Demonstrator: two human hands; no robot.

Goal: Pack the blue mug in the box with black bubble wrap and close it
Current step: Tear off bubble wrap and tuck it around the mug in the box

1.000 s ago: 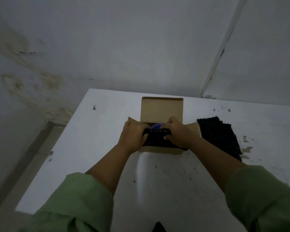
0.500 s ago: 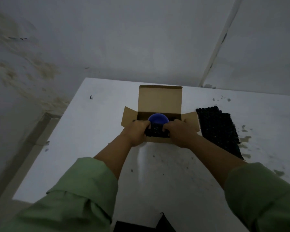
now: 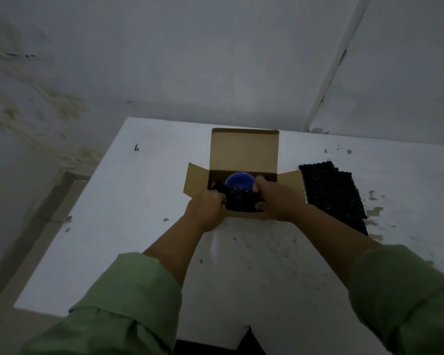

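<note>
On the white table (image 3: 113,226), both hands (image 3: 208,208) (image 3: 280,201) grip bubble wrap (image 3: 239,201) around the boxed (image 3: 244,149) mug (image 3: 240,181).

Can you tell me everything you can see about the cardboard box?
The cardboard box is small, plain and brown. It sits open on the white table, its back lid standing up and its two side flaps spread out. Inside are the blue mug and black bubble wrap. The left hand and right hand reach in at its near edge, gripping the wrap.

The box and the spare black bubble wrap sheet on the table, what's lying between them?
Only the box's open right side flap, in the head view. Its edge reaches the spare bubble wrap sheet; nothing else lies between them.
</note>
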